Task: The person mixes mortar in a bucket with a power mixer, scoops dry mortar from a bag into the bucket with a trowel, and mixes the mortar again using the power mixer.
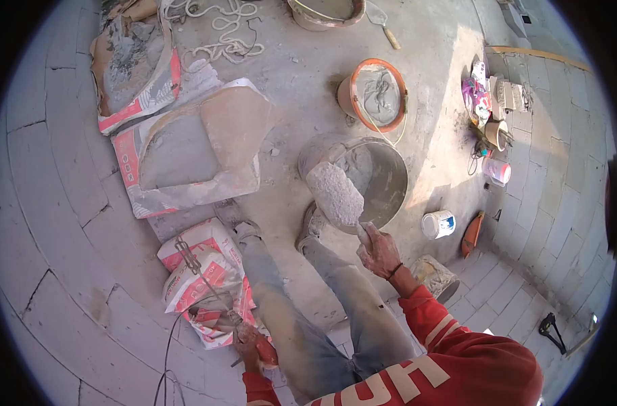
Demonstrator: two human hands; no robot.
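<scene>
My right hand [381, 256] is closed round the handle of a trowel [364, 234]. Its blade is hidden under a heap of grey, crumbly mortar [335, 194], held over the near-left rim of a large mixing bucket [391, 177]. Wet grey mix [356, 164] shows inside that bucket. Low on the left, my left hand [249, 344] grips a red electric drill [266, 352] fitted with a mixing paddle [188, 256]. The paddle points up and away, over red-and-white bags [203, 284]. My left fingers are partly hidden.
Beyond the mixing bucket stands an orange-rimmed bucket [353, 95] of grey mix. Opened powder bags [129, 166] lie to the left, with rope [230, 47] behind. Another trowel [391, 37] lies farther off. On the right are a white tub [438, 224] and a block wall [541, 176].
</scene>
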